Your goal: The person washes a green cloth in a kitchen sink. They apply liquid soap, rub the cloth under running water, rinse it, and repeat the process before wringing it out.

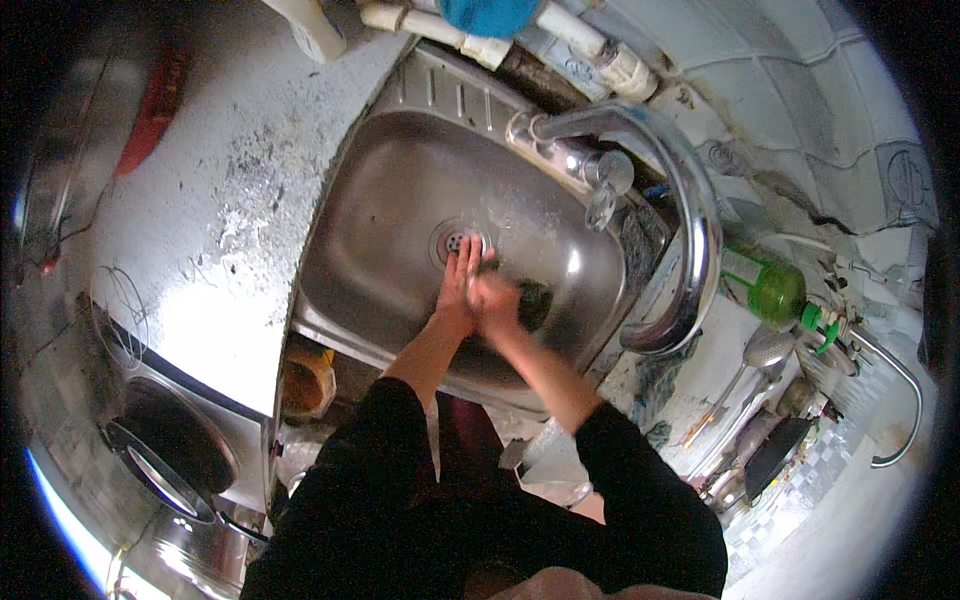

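Both of my hands meet over a stainless steel sink basin (390,172), just in front of the drain strainer (454,241). My left hand (456,289) has its fingers stretched out towards the drain, and no object shows in it. Against its palm side lies my right hand (495,300), blurred and partly curled. Whether anything sits between the palms is hidden. Beside the right hand is a dark patch in the basin, which may be a shadow or an object. The chrome faucet (694,232) arches over the right rim, and no water stream is visible.
A worn counter slab (202,187) adjoins the sink on the left. To the right are a green bottle (776,292) and a slotted spoon (769,349). White pipes (420,26) run behind the sink. Dark round cookware (169,435) stands at lower left.
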Demonstrator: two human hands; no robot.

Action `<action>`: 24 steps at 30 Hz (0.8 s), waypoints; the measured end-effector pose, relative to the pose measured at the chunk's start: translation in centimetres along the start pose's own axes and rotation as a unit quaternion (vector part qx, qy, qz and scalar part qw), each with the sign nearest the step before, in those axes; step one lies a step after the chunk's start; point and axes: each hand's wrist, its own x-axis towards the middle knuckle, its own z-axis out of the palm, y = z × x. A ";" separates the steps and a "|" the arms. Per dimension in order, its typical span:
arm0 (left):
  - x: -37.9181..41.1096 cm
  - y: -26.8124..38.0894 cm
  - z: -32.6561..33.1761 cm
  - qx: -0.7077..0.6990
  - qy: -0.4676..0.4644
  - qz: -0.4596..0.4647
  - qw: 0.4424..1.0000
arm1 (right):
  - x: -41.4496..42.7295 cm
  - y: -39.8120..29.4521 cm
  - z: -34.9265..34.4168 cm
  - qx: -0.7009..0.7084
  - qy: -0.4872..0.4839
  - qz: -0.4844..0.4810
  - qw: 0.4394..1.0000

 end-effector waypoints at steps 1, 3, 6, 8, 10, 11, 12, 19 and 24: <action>0.5 1.3 -1.9 -0.043 0.041 0.031 0.998 | -0.1 6.1 -0.6 -0.125 -0.003 -0.030 0.992; 1.2 2.1 -5.2 -0.062 -0.118 0.017 0.991 | 5.9 6.1 -2.7 -0.162 0.034 0.001 0.986; 1.1 1.7 -4.4 -0.265 0.023 -0.013 0.964 | 8.6 4.2 -3.5 0.060 0.052 0.100 0.992; 0.7 0.3 -2.8 -0.464 0.070 -0.023 0.883 | 6.7 0.9 -4.7 0.264 -0.048 0.104 0.958; 0.5 -0.8 -1.4 -0.642 0.053 0.008 0.765 | 5.9 -1.7 -6.6 0.368 -0.043 0.132 0.920; 0.1 -1.5 -0.6 -0.719 0.031 0.029 0.694 | 6.1 -3.1 -7.4 0.421 -0.044 0.144 0.895; 0.0 -0.2 -2.8 -0.708 0.073 0.037 0.701 | 6.2 -2.9 -9.3 0.443 0.025 0.177 0.879; -1.5 3.0 -8.4 -0.326 -0.092 -0.077 0.938 | 3.8 5.8 -8.0 -0.170 0.163 0.078 0.969; 0.7 3.1 -2.7 -0.035 0.033 -0.010 0.999 | -1.1 0.8 -2.2 0.046 0.006 0.299 0.953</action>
